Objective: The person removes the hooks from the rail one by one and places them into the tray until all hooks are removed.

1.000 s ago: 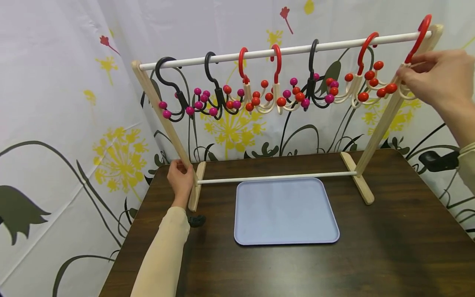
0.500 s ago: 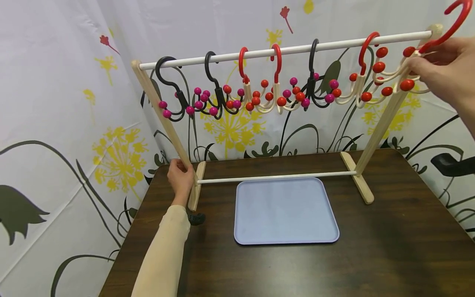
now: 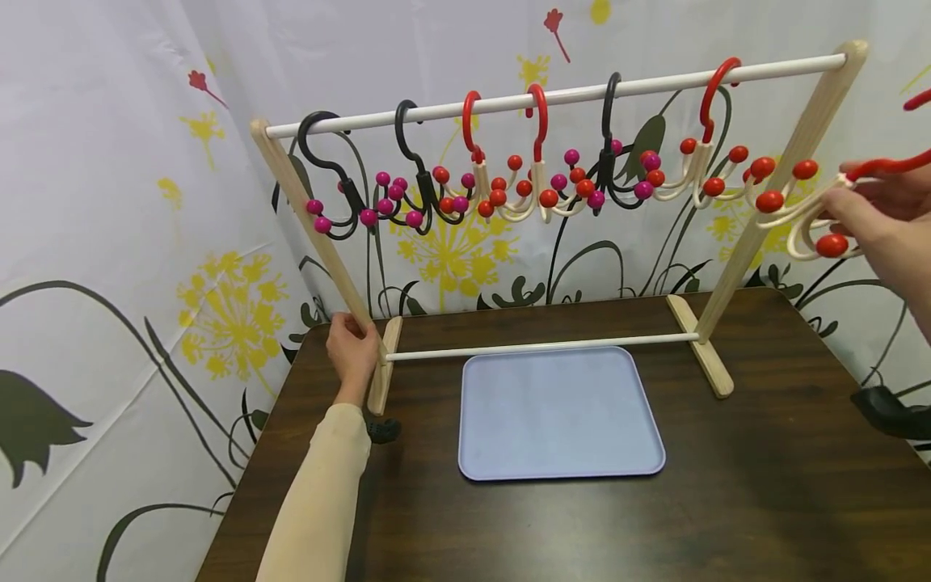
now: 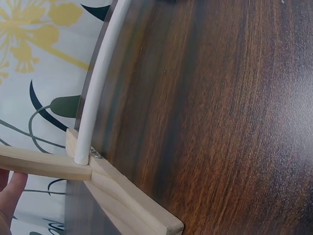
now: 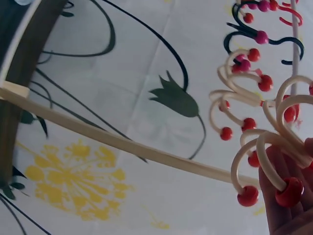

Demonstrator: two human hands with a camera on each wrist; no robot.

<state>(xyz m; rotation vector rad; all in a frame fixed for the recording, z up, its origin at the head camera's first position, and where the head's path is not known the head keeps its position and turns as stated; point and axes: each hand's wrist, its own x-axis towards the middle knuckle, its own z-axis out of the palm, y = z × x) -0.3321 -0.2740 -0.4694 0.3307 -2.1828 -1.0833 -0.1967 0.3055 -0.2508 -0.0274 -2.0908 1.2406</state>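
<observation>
At the right edge of the head view my right hand [image 3: 890, 218] grips a multi-arm hanger [image 3: 807, 212] with a red hook and cream arms tipped in red balls. That hanger is off the rod, tilted, its hook partly out of frame. In the right wrist view its cream arms and red balls [image 5: 289, 192] spread over my fingers. My left hand [image 3: 352, 349] holds the lower part of the left wooden post [image 3: 309, 218] of the rack. Several hangers stay on the white top rod [image 3: 502, 107]: black ones [image 3: 424, 174] with magenta balls, and red-hooked cream ones [image 3: 541, 162].
A pale blue tray [image 3: 560, 416] lies on the dark wooden table [image 3: 793, 485] before the rack. The right post [image 3: 781, 186] stands on a wooden foot [image 3: 701, 347], joined by a low white bar [image 3: 538, 349]. Behind hangs a flowered curtain [image 3: 145, 242].
My right hand has lifted the rightmost red-hooked hanger off the rod, then brought it right and down, away from the rack. My left hand has stayed at the post.
</observation>
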